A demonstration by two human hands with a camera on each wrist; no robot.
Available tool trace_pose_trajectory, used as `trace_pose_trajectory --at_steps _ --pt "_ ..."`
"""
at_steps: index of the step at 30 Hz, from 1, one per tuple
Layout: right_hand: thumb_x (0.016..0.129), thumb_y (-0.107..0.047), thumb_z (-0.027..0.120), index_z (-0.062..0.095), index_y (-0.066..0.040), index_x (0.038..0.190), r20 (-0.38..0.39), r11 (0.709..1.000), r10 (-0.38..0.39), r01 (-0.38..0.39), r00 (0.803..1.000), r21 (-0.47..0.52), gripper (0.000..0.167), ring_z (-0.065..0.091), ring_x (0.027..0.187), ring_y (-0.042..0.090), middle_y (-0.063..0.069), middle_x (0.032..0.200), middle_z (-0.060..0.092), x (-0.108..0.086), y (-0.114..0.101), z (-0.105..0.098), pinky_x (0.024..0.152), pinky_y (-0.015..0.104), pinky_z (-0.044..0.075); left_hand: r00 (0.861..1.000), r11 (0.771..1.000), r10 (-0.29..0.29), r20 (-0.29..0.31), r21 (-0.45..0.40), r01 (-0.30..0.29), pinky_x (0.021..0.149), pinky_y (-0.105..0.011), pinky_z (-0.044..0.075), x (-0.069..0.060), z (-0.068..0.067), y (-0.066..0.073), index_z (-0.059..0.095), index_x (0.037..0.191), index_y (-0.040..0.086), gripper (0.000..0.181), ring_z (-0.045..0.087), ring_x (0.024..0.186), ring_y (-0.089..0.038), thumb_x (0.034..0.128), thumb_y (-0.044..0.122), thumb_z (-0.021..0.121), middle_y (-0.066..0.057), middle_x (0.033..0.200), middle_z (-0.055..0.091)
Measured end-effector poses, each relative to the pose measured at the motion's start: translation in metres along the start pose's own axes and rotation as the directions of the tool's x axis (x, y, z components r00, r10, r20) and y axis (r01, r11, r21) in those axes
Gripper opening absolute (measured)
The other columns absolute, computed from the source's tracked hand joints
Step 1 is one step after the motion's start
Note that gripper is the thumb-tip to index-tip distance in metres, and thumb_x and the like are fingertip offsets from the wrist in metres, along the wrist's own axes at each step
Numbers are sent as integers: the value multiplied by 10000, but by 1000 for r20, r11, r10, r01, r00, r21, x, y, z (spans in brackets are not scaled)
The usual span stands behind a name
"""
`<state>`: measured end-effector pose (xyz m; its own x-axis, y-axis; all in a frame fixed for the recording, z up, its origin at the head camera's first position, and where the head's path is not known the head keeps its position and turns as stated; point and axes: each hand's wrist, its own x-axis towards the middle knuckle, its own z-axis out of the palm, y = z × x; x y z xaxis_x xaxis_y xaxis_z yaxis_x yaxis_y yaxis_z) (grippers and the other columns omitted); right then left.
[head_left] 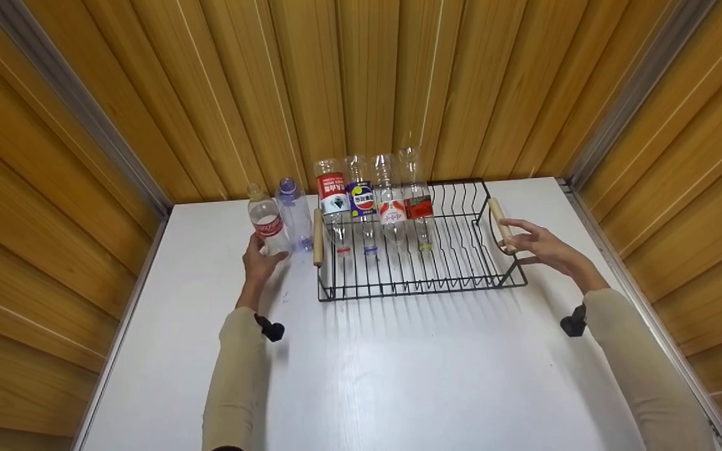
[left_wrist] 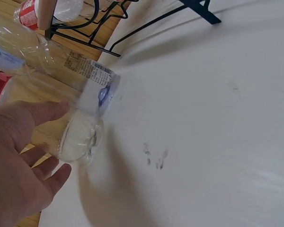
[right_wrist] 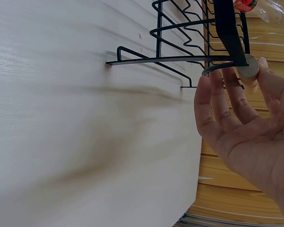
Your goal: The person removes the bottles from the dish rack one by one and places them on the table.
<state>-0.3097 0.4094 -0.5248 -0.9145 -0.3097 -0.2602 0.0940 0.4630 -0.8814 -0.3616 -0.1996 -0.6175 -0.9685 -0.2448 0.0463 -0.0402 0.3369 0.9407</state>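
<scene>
4 btls (head_left: pixel 363 199) in rack (head_left: pixel 423 293) | 2 btls (head_left: pixel 296 216) left, table (head_left: pixel 398 376) | L grip (head_left: pixel 262 263) round red-lbl 1 (head_left: pixel 269 224) | R grip (head_left: pixel 543 245) clamped, hndl (head_left: pixel 500 218)

Wood-grained panels (head_left: pixel 367 75) wall in a white table (head_left: pixel 423 376), grey metal strips (head_left: pixel 633 94) lining their corners.

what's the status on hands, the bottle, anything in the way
Left hand around red-labelled bottle, grip unclear. Right hand holding wooden handle of rack. Bluish bottle between red-labelled bottle and rack.
</scene>
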Motion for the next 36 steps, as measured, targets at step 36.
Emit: trace_pose_trajectory --at_steps 36 --pt "1072 -370 519 164 -177 1642 10 1000 10 -10 1000 11 699 345 1460 509 352 1552 389 2 4 0 1152 721 300 902 991 133 412 -34 -130 1061 -521 491 -66 -17 54 475 1522 147 608 532 1324 -425 968 228 713 -244 1451 544"
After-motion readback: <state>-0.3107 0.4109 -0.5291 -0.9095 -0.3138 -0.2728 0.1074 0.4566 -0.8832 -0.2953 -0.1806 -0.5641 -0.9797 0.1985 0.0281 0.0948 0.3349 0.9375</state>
